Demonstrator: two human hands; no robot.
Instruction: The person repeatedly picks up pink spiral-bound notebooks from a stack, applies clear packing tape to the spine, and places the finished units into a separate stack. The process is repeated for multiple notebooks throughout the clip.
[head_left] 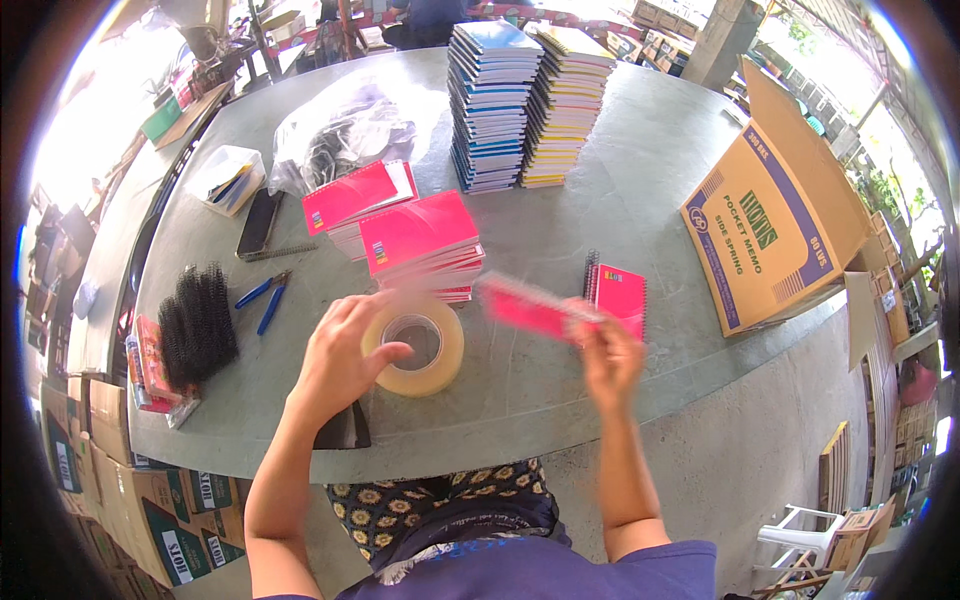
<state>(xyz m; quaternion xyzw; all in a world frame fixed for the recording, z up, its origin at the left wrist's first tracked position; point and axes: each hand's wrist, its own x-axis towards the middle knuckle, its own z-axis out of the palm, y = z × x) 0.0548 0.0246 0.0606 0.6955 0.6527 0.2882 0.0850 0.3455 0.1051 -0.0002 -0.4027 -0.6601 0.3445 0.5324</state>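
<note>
My right hand (606, 360) grips a red pocket notebook (535, 307) by its right end, and the notebook is smeared by motion. Close beyond that hand lies a small pile of red spiral notebooks (622, 295) with dark wire coils along the edges. My left hand (345, 350) holds nothing; its fingers are apart, with the thumb over the edge of a wide roll of clear tape (445, 365). Just past the left fingertips sit two stacks of red-covered pads, a nearer stack (425, 235) and a farther stack (355, 197).
Black wire coils (200, 330) and blue-handled pliers (262, 300) lie at left. Tall notebook stacks, blue (490, 110) and yellow (565, 110), stand at the back, beside a clear plastic bag (340, 135). An open cardboard box (770, 220) is at right on the grey table (540, 400).
</note>
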